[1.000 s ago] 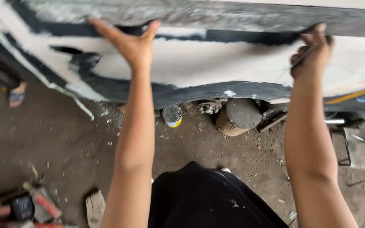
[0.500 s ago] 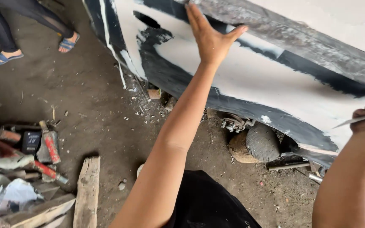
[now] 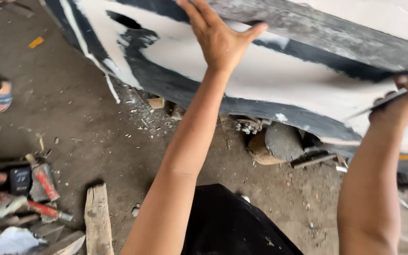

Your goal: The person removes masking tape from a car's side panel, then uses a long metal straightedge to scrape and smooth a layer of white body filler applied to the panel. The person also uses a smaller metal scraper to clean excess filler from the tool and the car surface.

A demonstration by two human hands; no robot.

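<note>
A dark car body panel with wide patches of pale filler runs across the top of the view. My left hand lies flat on the panel, fingers spread, holding nothing. At the right edge my right hand grips a thin flat metal scraper blade, whose edge rests against the filler. My knee in black cloth shows at the bottom middle.
Under the panel sits a wheel hub and brake part on the dirt floor. A wooden block and several tubes and tools lie at lower left. Another person's sandalled foot stands at the far left.
The view has swung left and down, bringing the floor clutter into sight. My left hand stays flat on the panel. My right hand with the scraper sits lower and further right.
</note>
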